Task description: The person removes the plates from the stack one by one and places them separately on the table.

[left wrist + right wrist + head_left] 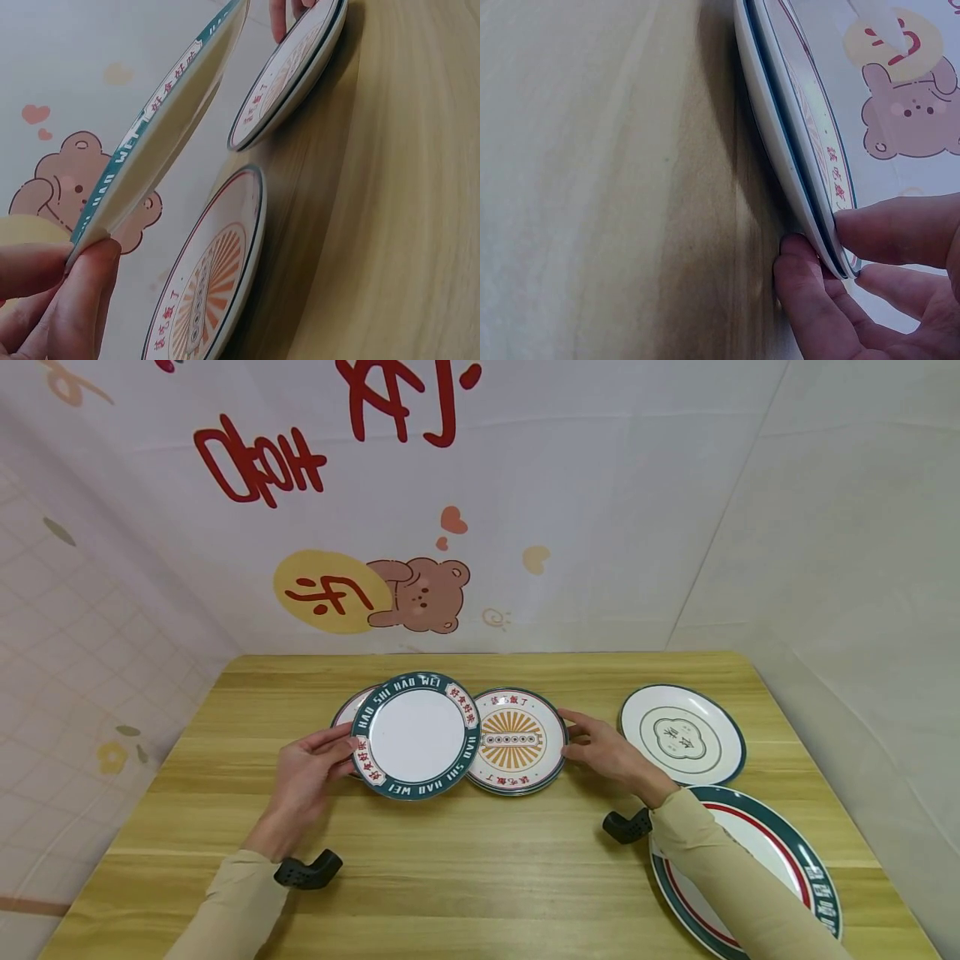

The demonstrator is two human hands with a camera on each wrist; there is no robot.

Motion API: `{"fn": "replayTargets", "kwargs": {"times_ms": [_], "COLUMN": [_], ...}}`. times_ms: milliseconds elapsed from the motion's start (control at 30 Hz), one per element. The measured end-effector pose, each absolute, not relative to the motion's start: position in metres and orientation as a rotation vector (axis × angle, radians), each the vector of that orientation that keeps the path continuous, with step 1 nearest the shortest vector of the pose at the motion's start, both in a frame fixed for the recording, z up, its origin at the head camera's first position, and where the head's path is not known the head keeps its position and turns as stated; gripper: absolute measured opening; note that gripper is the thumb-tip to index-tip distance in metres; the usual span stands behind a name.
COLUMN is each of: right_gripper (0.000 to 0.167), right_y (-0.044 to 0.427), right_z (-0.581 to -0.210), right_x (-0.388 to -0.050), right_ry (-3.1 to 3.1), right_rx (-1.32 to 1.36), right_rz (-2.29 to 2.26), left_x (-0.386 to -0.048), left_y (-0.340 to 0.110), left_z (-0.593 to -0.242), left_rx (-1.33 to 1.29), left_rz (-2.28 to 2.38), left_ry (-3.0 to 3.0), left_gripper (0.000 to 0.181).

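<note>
My left hand (311, 777) pinches the left rim of a green-rimmed plate (418, 735) lettered HAO SHI HAO WEI. In the left wrist view this plate (157, 127) is tilted and raised above a plate with an orange ray pattern (214, 285), which lies on the table, mostly hidden in the head view. Right of it, my right hand (603, 750) grips the right edge of a stack of ray-patterned plates (513, 740). The right wrist view shows the thumb on top of the stacked rims (795, 150) and fingers (810, 292) below them.
A white plate with a green rim (681, 733) lies at the back right of the wooden table (450, 893). Nearer, a large plate with green and red bands (750, 860) lies partly under my right forearm. A printed cloth (600, 485) hangs behind the table.
</note>
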State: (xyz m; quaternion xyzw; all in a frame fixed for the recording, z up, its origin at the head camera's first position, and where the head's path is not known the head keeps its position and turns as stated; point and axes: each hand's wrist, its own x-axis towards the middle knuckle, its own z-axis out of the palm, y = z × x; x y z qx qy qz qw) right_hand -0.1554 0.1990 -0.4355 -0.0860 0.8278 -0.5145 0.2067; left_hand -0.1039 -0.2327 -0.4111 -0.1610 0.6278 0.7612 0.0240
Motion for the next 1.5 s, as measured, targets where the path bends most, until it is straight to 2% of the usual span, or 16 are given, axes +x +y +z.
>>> {"fn": "replayTargets", "kwargs": {"times_ms": [233, 500, 1500], "right_gripper": [0.068, 0.068, 0.068], "right_y": [0.199, 0.198, 0.199], "right_z": [-0.435, -0.436, -0.437], "right_x": [-0.155, -0.155, -0.156], "right_ry": [2.310, 2.304, 2.331], "right_rx": [-0.249, -0.243, -0.241], "right_rz": [-1.437, -1.448, -1.407], "left_x": [-0.103, -0.101, -0.097], "left_y": [-0.248, -0.267, -0.339], "left_z": [-0.410, -0.413, -0.412], "left_rx": [-0.523, -0.540, -0.624], "left_rz": [2.376, 2.439, 2.576], "left_ry": [1.943, 1.895, 1.776], "left_gripper": [0.039, 0.020, 0.024]}}
